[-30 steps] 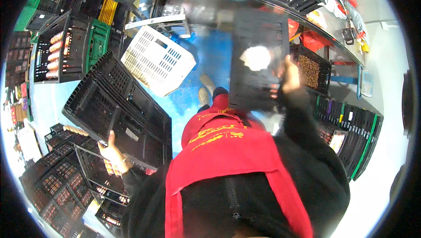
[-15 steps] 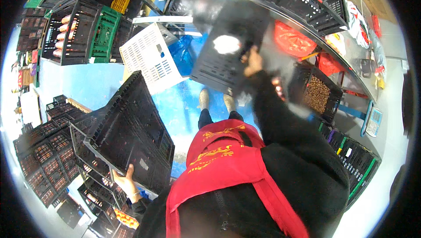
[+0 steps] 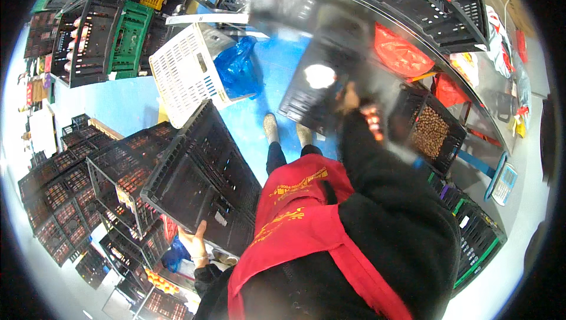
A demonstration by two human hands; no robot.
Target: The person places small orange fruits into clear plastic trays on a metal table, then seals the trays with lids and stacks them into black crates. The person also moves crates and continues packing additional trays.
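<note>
My left hand (image 3: 194, 240) grips the lower edge of a black plastic crate (image 3: 206, 172), which stands tilted at my left side and looks folded flat. Its thumb shows on the crate's inner face beside a small white label. In front of my feet, my right hand (image 3: 349, 99) holds the right side of a second black plastic crate (image 3: 303, 96). Blur covers those fingers and the far part of that crate. A bright white spot lies over its surface; what causes it I cannot tell.
A white slotted crate (image 3: 183, 72) and a blue plastic bag (image 3: 239, 69) are on the blue floor ahead. At right, a crate of round brown produce (image 3: 430, 131) stands below the metal table, near a red bag (image 3: 401, 51). Stacked black crates (image 3: 65, 202) line the left.
The left crate has swung right, closer to my apron, with my left hand on it. The right crate and my right hand have shifted slightly right and nearer.
</note>
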